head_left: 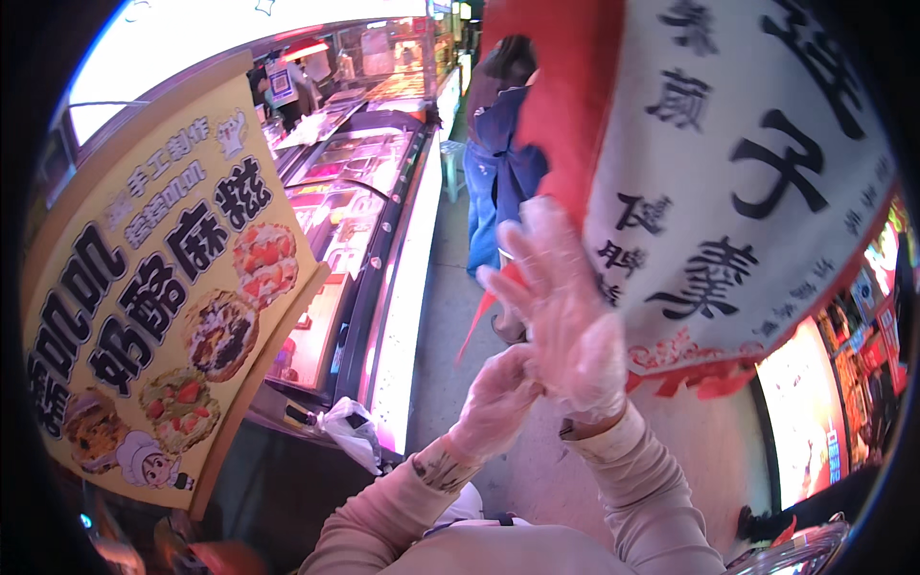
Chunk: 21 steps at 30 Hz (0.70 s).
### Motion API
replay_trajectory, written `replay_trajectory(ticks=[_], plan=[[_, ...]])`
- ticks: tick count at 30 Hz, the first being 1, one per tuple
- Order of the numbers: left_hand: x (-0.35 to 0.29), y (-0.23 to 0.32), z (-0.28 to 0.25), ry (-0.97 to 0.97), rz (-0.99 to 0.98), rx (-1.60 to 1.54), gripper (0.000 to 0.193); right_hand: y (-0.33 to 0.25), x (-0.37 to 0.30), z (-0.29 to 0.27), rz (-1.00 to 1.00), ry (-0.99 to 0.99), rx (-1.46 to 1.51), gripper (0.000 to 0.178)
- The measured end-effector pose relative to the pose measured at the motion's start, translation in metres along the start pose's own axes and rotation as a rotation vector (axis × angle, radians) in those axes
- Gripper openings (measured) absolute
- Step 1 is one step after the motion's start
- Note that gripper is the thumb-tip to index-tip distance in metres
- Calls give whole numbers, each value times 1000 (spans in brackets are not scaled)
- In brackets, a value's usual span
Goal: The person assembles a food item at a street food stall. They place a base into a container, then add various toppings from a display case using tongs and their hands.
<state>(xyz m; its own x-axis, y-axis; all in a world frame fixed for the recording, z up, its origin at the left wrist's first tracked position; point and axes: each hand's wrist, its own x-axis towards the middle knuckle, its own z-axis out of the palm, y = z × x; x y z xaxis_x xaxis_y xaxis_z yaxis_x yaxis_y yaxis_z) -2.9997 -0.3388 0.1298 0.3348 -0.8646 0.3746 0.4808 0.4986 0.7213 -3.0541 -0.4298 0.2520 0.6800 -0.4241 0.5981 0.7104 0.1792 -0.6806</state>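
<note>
Gloves of clear, crinkled thin plastic (586,369) cover both hands, around the lower centre of the frame. The right hand (565,321) is raised, fingers spread; the left hand (491,407) bends its fingers against the right's thumb side, though whether they pinch film I cannot tell. The plastic should handle as light, limp, slippery and easily torn; best held with a broad pinch near the wrist, beside the long beige fabric sleeve (644,474).
</note>
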Motion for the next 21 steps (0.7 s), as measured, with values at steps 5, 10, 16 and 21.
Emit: replay_trajectory(ticks=[5, 10, 16, 21], plan=[[107, -5, 20, -261, 60, 17, 25, -31, 46, -57, -416, 148, -82, 121], [194, -24, -18, -655, 261, 424, 18, -21, 84, -93, -883, 315, -192, 96], [270, -40, -142, -652, 238, 548, 21, 78, 155, -197, -222, 329, -141, 75], [289, -24, -246, -429, -30, 527, 20, 203, 213, -233, 359, 341, -253, 76]])
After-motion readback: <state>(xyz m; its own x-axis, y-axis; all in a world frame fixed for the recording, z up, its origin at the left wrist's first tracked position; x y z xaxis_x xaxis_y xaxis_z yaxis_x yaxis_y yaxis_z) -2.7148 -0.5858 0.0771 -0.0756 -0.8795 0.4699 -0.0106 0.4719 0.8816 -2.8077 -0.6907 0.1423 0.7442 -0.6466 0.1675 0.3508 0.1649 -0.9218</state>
